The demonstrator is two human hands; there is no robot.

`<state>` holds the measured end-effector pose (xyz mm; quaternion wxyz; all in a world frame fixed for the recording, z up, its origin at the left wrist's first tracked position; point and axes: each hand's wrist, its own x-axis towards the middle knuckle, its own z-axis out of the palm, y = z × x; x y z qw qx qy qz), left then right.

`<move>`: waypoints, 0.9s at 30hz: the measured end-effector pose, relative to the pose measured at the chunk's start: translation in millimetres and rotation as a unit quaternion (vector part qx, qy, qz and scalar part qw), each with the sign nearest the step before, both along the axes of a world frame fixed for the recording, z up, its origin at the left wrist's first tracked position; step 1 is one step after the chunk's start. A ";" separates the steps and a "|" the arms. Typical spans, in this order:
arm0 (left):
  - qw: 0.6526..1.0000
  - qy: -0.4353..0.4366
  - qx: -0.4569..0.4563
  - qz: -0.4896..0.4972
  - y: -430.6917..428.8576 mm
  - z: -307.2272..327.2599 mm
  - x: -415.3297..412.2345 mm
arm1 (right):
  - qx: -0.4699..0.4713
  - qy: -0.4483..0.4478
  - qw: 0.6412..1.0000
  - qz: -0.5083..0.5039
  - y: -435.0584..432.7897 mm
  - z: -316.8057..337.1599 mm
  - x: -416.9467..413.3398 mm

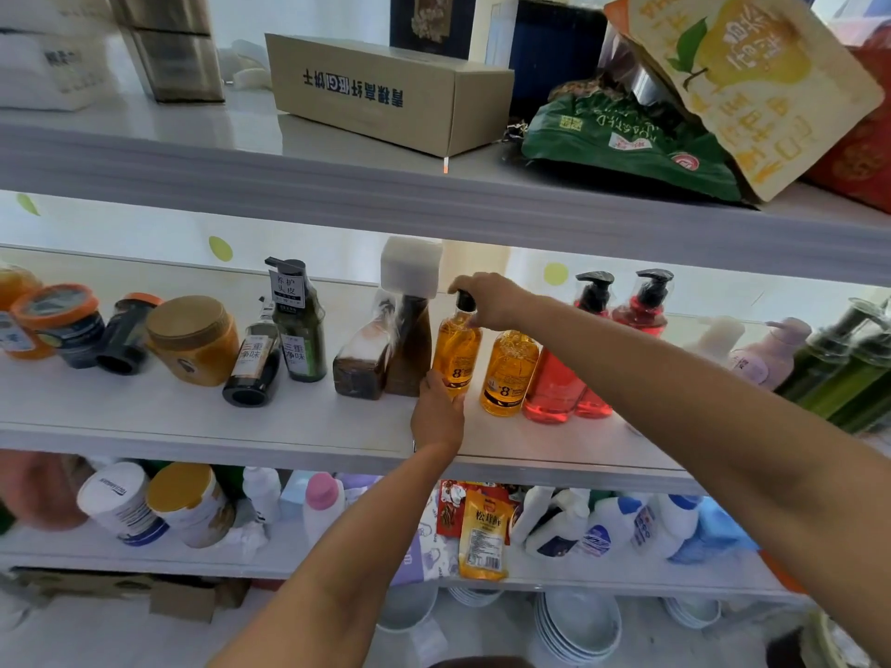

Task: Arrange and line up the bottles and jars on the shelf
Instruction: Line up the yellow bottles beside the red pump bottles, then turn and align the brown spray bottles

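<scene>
- Amber pump bottle (455, 349) stands on the middle shelf (193, 426), with its twin bottle (508, 373) at three o'clock.
- Right hand (487, 301) pinches the black pump; left hand (436, 417) wraps the base.
- Probably liquid-heavy and slick, so hold it by the base.

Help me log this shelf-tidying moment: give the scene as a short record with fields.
held: amber plastic bottle with a black cap
left hand: grips its base
right hand: holds its cap
surface: white middle shelf board
right of it: second amber bottle, then red bottles
left of it: dark brown bottle
</scene>
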<state>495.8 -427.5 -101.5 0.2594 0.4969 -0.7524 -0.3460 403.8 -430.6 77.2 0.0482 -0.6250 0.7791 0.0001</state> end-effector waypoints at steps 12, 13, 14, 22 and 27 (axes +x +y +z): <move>0.999 -0.020 -0.036 -0.009 -1.2 3.9 7.4 | 0.027 0.015 0.999 -0.017 3.1 11.9 1.7; 0.998 -0.032 -0.048 -0.012 -0.5 4.0 7.8 | 0.029 0.011 0.999 -0.019 3.3 12.6 2.6; 0.997 -0.043 -0.058 -0.014 0.0 4.3 8.0 | 0.031 0.005 0.999 -0.022 3.5 13.2 3.5; 0.993 -0.072 -0.090 -0.038 -4.0 8.4 13.1 | 0.045 0.010 0.998 -0.042 3.3 14.8 9.4; 0.987 -0.005 -0.159 -0.015 -12.2 10.7 31.7 | 0.046 0.052 0.995 -0.076 -1.4 12.2 11.2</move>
